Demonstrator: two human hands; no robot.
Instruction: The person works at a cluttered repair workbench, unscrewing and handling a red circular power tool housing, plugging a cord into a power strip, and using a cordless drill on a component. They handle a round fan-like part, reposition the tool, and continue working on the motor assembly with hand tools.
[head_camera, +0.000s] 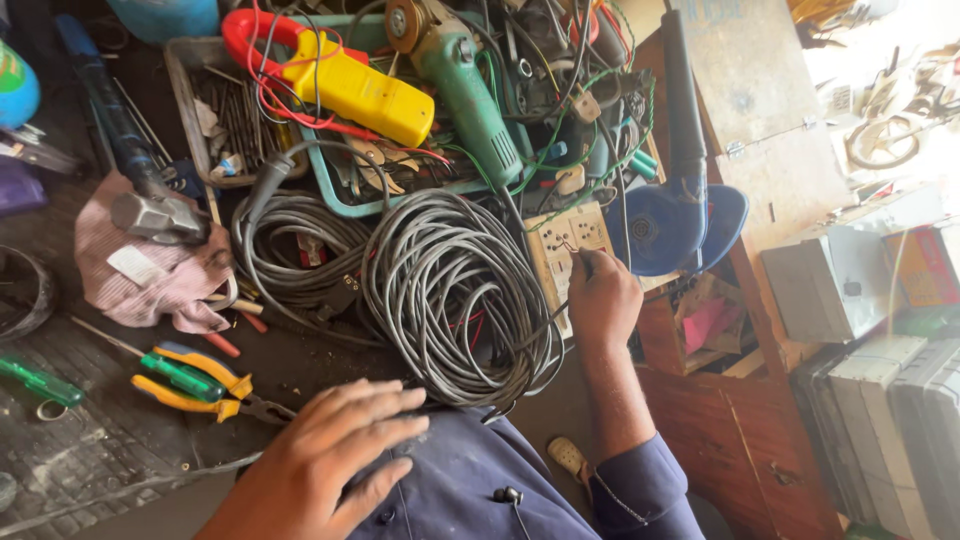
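Observation:
My left hand (325, 460) lies flat with fingers spread on dark blue cloth over my lap, at the bench's near edge, holding nothing. My right hand (603, 298) is closed around a thin dark tool or wire end and presses it against a cream switch-and-socket board (562, 240). A big coil of grey cable (455, 290) lies just left of that hand. Yellow-handled pliers (205, 385) and a green-handled screwdriver (165, 367) lie left of my left hand.
A teal tray (345, 195) holds a yellow and red clamp meter (335, 80), a green angle grinder (470, 85) and tangled wires. A blue blower (675, 215) rests at right. A pink rag (150, 270), grey boxes (870, 400) and a wooden cabinet (740, 430) surround the bench.

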